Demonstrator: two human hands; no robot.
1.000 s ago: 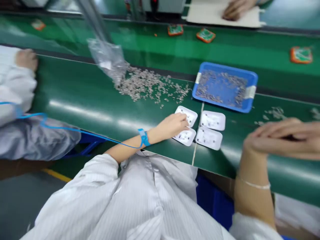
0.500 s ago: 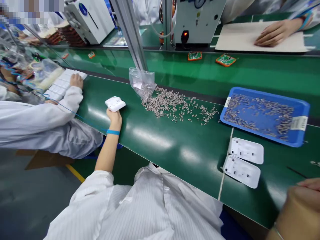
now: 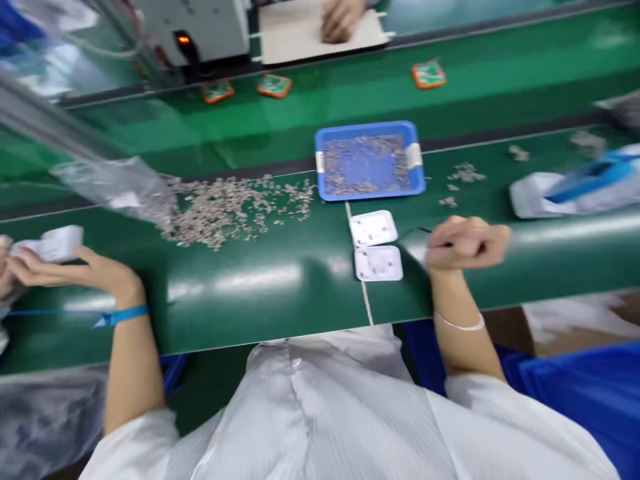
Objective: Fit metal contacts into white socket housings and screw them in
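Observation:
My left hand [image 3: 75, 270] is at the far left, its long fingers stretched beneath a white plastic casing [image 3: 63, 243], which seems to rest against them; blur hides the exact contact. A co-worker's hand [image 3: 5, 270] is right beside it. On the right, my right hand [image 3: 467, 243] is closed in a fist over the table. A thin dark tool [image 3: 424, 230] sticks out to its left, most of it hidden. Two open white casings, one farther [image 3: 373, 229] and one nearer [image 3: 379, 264], lie side by side between my hands.
A blue tray [image 3: 370, 197] of small metal parts stands behind the casings. Loose metal parts [image 3: 220, 210] spill from a clear bag [image 3: 120, 190] near a metal post. Orange-edged circuit boards [image 3: 274, 85] lie on the green strip beyond. A white-and-blue bundle [image 3: 575, 183] lies right.
The view has swung to the right. My right hand has come fully into view. The co-worker's hand is now close to my left hand and the white casing.

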